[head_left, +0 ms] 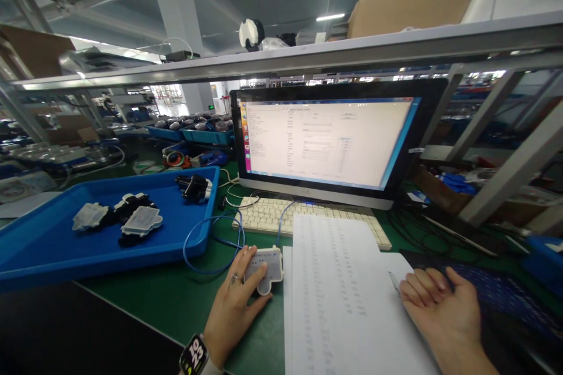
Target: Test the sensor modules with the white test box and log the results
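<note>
My left hand (240, 293), with a ring and a smartwatch, rests on a white plastic module (270, 266) on the green tabletop. Its fingers lie over the module's printed face and its thumb is near the lower edge. A blue cable (280, 225) meets the module's top edge. At the right, my right hand (442, 304) is curled closed around a thin pen (394, 282), with only the tip end showing. The pen's tip is above the right edge of printed paper sheets (334, 304), which lie between my hands.
A blue tray (167, 252) at the left holds several similar modules and black parts. Behind the papers are a white keyboard (264, 217) and a lit monitor (325, 140). A dark keyboard (514, 299) lies right of my right hand. A shelf (281, 58) spans above.
</note>
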Motion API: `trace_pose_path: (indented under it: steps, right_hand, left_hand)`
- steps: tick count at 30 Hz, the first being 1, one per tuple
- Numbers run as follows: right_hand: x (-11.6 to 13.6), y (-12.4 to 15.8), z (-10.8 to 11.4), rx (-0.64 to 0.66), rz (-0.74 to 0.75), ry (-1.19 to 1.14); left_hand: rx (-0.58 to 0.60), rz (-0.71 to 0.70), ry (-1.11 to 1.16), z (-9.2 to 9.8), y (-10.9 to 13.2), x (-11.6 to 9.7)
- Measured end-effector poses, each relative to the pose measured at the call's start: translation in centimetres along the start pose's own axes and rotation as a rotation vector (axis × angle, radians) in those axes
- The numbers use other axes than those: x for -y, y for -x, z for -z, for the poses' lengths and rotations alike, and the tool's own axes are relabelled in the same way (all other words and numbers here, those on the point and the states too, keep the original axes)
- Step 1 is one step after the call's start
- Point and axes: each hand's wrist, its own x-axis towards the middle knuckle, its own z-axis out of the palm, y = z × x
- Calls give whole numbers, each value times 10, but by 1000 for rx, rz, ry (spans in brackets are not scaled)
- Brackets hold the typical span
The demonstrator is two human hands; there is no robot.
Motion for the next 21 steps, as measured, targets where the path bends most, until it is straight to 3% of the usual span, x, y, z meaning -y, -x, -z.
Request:
trace_pose_path:
  steps: [21]
  right_hand:
    - [-1,1,-1,6,16,-92]
  left_hand:
    - [-5,-44,-17,-1,-1,6]
